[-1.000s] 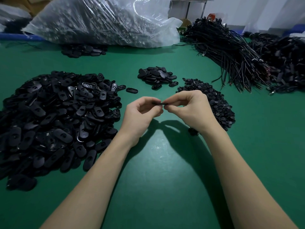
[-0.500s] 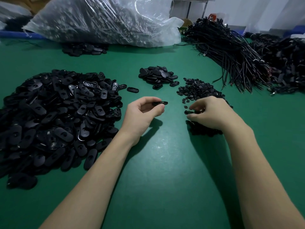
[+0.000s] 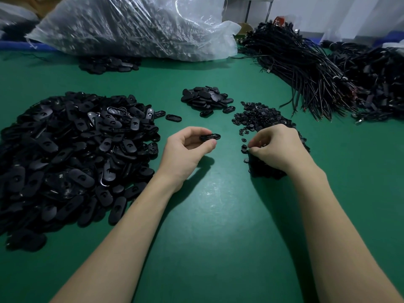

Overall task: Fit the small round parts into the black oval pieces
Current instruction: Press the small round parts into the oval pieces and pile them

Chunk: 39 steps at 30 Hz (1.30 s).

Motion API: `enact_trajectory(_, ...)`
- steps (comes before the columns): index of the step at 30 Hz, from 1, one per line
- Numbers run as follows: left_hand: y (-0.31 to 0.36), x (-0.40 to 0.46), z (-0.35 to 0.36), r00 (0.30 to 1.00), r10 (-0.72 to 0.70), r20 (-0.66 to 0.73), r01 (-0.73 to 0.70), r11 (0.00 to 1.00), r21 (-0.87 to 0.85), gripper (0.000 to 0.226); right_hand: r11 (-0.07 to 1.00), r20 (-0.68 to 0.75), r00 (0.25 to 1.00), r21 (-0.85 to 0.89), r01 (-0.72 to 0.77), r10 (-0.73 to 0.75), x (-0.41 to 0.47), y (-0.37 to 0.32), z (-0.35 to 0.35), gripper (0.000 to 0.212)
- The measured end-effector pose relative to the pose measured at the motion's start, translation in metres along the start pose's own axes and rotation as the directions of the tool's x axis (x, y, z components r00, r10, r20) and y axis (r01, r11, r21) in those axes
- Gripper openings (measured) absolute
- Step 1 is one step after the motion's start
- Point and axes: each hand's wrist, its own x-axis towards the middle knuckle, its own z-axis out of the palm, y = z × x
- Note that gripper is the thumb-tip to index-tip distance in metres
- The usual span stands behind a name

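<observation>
Both bare forearms enter from 6 o'clock and converge toward the centre of the green table mat (image 3: 209, 215). Left hand (image 3: 185, 149) raised just above the mat, palm turned inward, fingers curled; thumb and fingertips pinch one black oval plastic piece (image 3: 210, 136), held roughly level with its long axis pointing toward 3 o'clock. Right hand (image 3: 277, 147) lowered, knuckles up, onto the near edge of the heap of small round black parts (image 3: 262, 119) at 2 o'clock from centre. Its fingers are curled and its fingertips (image 3: 254, 144) meet at one small round black part (image 3: 244, 146) at the heap's 9 o'clock fringe; whether that part is actually pinched I cannot tell, since the fingertips cover the contact. The two hands are apart, with bare mat between them. Large mound of black oval pieces (image 3: 72, 154) at 9 o'clock, just beside the left wrist. Smaller pile of black oval pieces (image 3: 206, 99) at 12 o'clock, just beyond the round-part heap. One single oval ring-like piece (image 3: 173, 117) lies alone between mound and small pile. Clear plastic sack of dark parts (image 3: 135, 27) at 11 o'clock; bundled black cables (image 3: 306, 68) at 1 to 2 o'clock.
</observation>
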Motion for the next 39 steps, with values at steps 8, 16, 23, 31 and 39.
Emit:
enact_trajectory(8, 0.001, 0.000, 0.000, 1.000, -0.013, -0.002, 0.013, 0.999, -0.033, 0.013, 0.976, -0.063, 0.998, 0.214, 0.041, -0.028, -0.003, -0.006, -0.001, 0.013)
enact_trajectory(16, -0.001, 0.000, 0.001, 1.000, -0.006, -0.001, 0.006, 1.000, -0.020, 0.005, 0.883, 0.024, 0.998, 0.467, 0.047, -0.066, -0.008, -0.024, 0.005, 0.006)
enact_trajectory(23, 0.000, 0.000, 0.003, 0.999, -0.049, 0.004, 0.049, 0.998, -0.051, 0.013, 0.724, 0.106, 0.992, 0.689, -0.020, -0.073, -0.011, -0.028, 0.007, 0.008)
enact_trajectory(31, 0.003, -0.001, 0.002, 0.998, -0.049, 0.031, 0.051, 0.996, -0.077, 0.020, 0.588, 0.207, 0.977, 0.797, -0.140, -0.049, -0.013, -0.032, 0.013, 0.005)
enact_trajectory(39, 0.005, -0.003, 0.002, 0.997, -0.059, 0.045, 0.062, 0.994, -0.087, 0.021, 0.469, 0.259, 0.966, 0.851, -0.235, 0.014, -0.011, -0.034, 0.017, 0.005)
